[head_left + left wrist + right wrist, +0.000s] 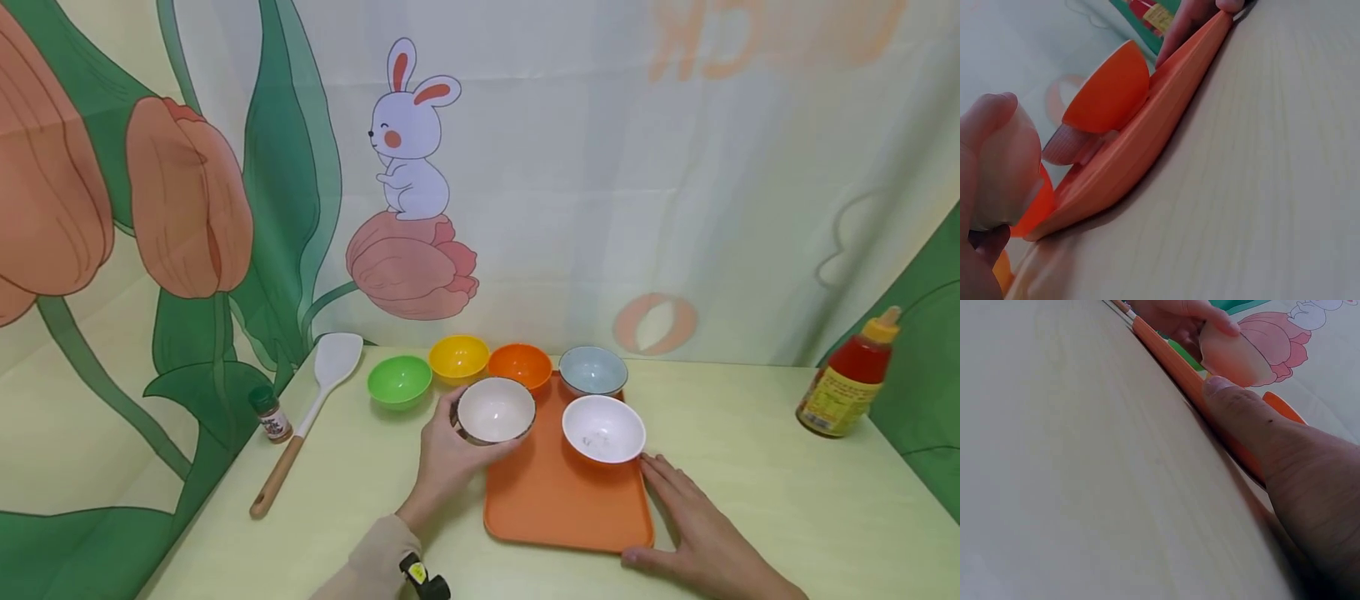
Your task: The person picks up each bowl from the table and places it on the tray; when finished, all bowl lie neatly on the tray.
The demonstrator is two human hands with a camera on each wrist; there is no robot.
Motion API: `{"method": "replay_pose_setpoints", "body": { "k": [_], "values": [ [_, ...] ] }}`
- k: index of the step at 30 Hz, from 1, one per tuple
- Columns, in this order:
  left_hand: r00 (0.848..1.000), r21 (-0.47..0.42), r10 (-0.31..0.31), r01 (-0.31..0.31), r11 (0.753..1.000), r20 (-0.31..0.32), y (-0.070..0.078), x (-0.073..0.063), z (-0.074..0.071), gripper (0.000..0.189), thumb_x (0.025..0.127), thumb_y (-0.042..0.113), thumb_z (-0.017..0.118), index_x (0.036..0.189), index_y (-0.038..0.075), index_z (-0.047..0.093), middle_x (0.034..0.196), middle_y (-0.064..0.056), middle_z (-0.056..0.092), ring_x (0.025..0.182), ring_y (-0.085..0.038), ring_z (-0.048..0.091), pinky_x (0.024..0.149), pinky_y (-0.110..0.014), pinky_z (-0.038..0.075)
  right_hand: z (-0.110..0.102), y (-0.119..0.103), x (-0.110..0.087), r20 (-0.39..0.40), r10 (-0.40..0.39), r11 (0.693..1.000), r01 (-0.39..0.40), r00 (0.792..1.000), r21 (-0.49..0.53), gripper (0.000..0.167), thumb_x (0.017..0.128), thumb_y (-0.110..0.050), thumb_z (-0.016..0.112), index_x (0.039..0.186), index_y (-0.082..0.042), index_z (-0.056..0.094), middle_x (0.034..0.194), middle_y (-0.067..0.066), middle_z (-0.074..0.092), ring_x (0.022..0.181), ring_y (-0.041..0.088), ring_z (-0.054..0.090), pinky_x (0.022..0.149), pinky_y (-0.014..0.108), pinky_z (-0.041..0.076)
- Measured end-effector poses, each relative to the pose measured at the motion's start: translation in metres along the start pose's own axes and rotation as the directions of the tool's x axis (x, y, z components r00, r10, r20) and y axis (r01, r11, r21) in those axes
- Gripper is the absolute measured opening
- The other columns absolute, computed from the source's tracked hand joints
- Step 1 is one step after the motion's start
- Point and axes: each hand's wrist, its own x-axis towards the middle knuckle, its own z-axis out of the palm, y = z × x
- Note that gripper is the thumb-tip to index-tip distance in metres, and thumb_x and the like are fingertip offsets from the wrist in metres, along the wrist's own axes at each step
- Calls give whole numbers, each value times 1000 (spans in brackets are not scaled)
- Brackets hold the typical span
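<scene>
I see the left hand (450, 446) gripping the dark-rimmed bowl (497, 410) by its side, near the left edge of the orange tray (566, 504). The right hand (693, 525), its fingers extended and relaxed, touches the tray's right edge. On this tray, the white bowl (603, 429) sits before the light blue bowl (592, 372).

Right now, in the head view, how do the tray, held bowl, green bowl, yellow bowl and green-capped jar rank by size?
Largest to smallest:
1. tray
2. held bowl
3. green bowl and yellow bowl, too alike to rank
4. green-capped jar
</scene>
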Motion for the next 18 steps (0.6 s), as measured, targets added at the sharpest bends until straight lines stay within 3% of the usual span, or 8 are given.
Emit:
{"method": "replay_pose_setpoints", "body": {
  "k": [8,13,18],
  "values": [
    [999,28,2,-3,1000,36,-6,3,18,111,61,49,112,153,23,57,146,5,68,134,-21,66,115,-46,60,3,-1,-1,-9,-11,1000,11,1000,4,131,81,-84,81,173,-4,36,178,20,35,162,47,36,123,73,43],
    [997,57,1,-6,998,78,-8,5,23,116,61,54,110,157,19,55,147,4,68,135,-22,65,116,-48,59,-2,-4,1,33,47,999,-47,998,-6,133,80,-88,78,174,-5,34,180,20,33,162,47,34,122,75,44],
    [992,128,-2,-14,992,128,-9,4,24,116,66,59,107,159,19,51,149,2,66,136,-23,64,116,-50,58,-2,-4,1,26,29,1000,-29,999,-6,133,81,-87,79,174,-4,34,179,21,33,162,48,35,122,75,44]
  ]
}}
